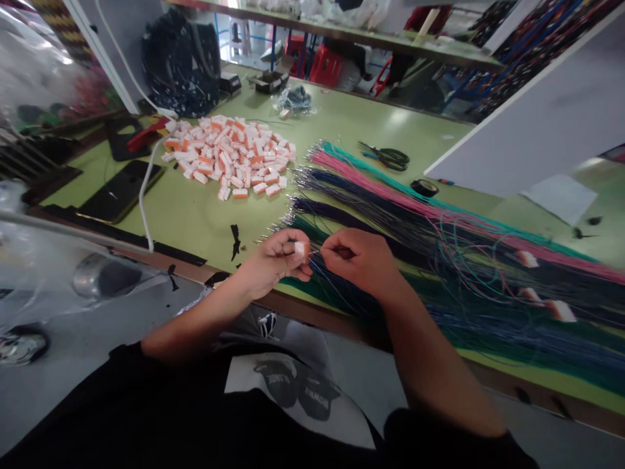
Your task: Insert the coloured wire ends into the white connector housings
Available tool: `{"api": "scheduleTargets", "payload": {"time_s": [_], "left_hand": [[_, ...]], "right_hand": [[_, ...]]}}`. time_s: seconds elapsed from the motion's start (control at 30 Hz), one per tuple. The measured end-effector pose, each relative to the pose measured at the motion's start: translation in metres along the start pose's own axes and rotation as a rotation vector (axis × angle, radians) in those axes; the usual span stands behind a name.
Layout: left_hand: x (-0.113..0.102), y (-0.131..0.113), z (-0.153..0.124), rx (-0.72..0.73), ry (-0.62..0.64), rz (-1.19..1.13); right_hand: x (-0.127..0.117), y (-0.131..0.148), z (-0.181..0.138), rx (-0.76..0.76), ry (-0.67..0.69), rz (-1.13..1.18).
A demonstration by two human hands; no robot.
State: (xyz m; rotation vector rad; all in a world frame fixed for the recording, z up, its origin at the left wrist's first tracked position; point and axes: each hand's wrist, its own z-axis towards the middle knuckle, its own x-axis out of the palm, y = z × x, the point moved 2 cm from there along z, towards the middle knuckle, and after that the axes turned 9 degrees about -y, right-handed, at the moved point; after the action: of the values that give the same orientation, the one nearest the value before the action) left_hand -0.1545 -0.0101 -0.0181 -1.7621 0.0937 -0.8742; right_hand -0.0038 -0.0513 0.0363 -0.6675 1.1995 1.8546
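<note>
My left hand [276, 260] is closed on a small white and orange connector block [301, 249] at the near edge of the green table [195, 218]. My right hand [359, 259] pinches a thin wire [317, 251] whose tip meets the block. Both hands hover over the near ends of the wire bundles [390, 208], which lie side by side in teal, pink, dark blue and green. A heap of the same white and orange blocks [232, 155] lies further back on the left.
Scissors [388, 157] and a roll of black tape [424, 187] lie beyond the wires. A phone [122, 190] and a white cable [142, 195] are at the left. Some finished blocks with wires [556, 309] rest at the right. A dark bag [181, 62] stands at the back.
</note>
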Motion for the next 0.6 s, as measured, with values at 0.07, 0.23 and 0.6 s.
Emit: {"api": "scheduleTargets", "payload": {"time_s": [0.07,0.23,0.6], "left_hand": [[-0.0002,-0.0001,0.0001,0.008,0.000,-0.002],[-0.0008,0.0007,0.0003,-0.010,-0.030,0.014],[0.0004,0.0015,0.0019,-0.003,-0.080,0.048]], "right_hand": [[0.0010,-0.0009,0.0005,0.004,0.000,-0.041],[0.0030,-0.0011,0.0007,-0.012,-0.006,-0.118],[0.0078,0.0014,0.0005,0.022,0.015,-0.109]]}}
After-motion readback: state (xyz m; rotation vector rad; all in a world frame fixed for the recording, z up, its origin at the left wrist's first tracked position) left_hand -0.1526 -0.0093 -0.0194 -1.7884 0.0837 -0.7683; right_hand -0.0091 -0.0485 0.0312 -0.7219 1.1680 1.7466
